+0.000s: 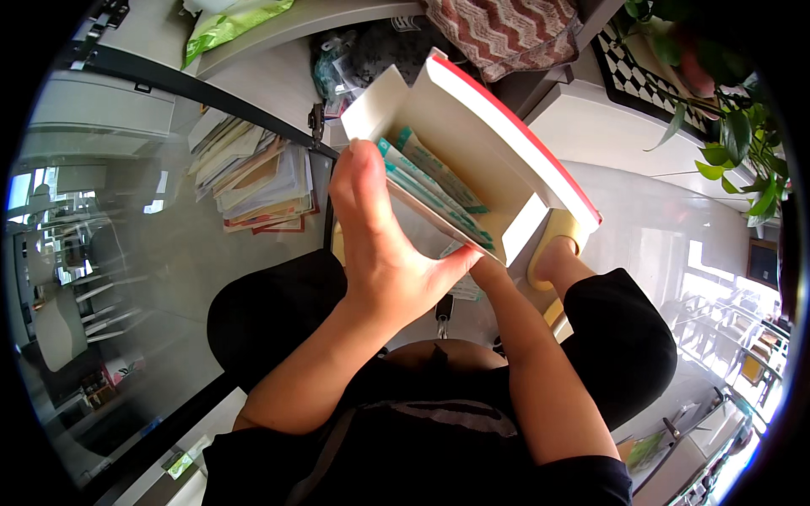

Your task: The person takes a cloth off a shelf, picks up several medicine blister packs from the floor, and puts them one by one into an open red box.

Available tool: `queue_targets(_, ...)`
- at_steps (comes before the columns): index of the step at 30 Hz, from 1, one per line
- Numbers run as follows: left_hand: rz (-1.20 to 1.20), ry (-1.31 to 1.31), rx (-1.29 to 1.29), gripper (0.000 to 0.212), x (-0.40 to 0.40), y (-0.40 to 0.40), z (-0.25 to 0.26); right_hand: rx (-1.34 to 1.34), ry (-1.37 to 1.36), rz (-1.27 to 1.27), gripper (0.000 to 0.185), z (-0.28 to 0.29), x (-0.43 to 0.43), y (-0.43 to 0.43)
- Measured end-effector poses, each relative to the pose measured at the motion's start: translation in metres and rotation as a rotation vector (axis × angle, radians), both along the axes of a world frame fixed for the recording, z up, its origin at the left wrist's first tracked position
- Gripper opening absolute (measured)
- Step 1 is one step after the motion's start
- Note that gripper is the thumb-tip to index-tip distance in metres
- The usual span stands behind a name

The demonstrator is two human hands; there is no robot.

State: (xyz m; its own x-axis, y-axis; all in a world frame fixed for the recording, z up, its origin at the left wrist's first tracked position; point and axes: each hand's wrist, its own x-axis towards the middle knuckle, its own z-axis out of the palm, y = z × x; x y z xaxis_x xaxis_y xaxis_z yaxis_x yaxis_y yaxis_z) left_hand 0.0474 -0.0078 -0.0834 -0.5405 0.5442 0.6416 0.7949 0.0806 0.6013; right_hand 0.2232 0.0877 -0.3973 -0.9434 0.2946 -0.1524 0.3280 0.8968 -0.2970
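Observation:
An open cardboard box (487, 120), white inside with a red outer edge, is tilted in front of me with its flaps spread. Several slim paper-wrapped packets (436, 183) with teal print lie inside along the near wall. My left hand (380, 221) grips the box's near left side, thumb and fingers spread around its edge. Below the box's near corner is my right hand (487, 269), mostly hidden behind the box, so its grip cannot be made out. More packets with teal print (465, 288) show lower down, beneath the hands.
A glass door (177, 253) with a dark frame stands open at left; a stack of papers (259, 177) shows through it. A shelf (266, 69) holds a green bag (234, 28), dark bundles and a zigzag-patterned cloth (506, 31). A leafy plant (740, 139) hangs at right.

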Motion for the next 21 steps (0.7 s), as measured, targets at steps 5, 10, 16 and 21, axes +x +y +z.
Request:
queue_targets(5, -0.015, 0.025, 0.014, 0.126, 0.001, -0.004, 0.006, -0.09, 0.115, -0.11, 0.006, 0.022, -0.004, 0.007)
queue_targets(10, 0.033, 0.133, 0.087, 0.126, -0.006, -0.002, 0.014, -0.197, -0.207, -0.196, 0.018, 0.062, -0.029, 0.037)
queue_targets(16, 0.107, 0.165, 0.178, 0.129, -0.007, -0.014, 0.022, -0.164, -0.048, -0.088, 0.021, 0.171, -0.071, 0.113)
queue_targets(21, 0.053, 0.19, 0.403, 0.13, -0.02, -0.019, 0.038, -0.015, 0.346, -0.119, 0.016, 0.346, -0.062, 0.119)
